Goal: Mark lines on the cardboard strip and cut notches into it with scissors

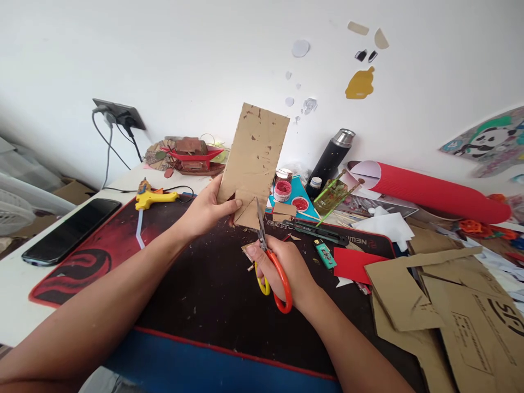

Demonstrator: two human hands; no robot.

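Observation:
My left hand (215,202) grips a tall piece of brown cardboard (256,147) by its lower left edge, thumb across the front. Brown specks mark the cardboard's face, and a slanted line or cut runs near its bottom. My right hand (282,267) holds scissors (282,284) with one red and one yellow handle loop. Their blades point up and lie against the lower right part of the cardboard; how far apart the blades stand is hard to see. A small cardboard scrap (248,254) shows beside my right thumb.
A yellow glue gun (158,197) and a black phone (71,229) lie at left. Behind are a model boat (194,155), paint jars (282,190) and a black thermos (333,153). A utility knife (317,231), red paper (356,263) and cardboard sheets (462,322) lie at right.

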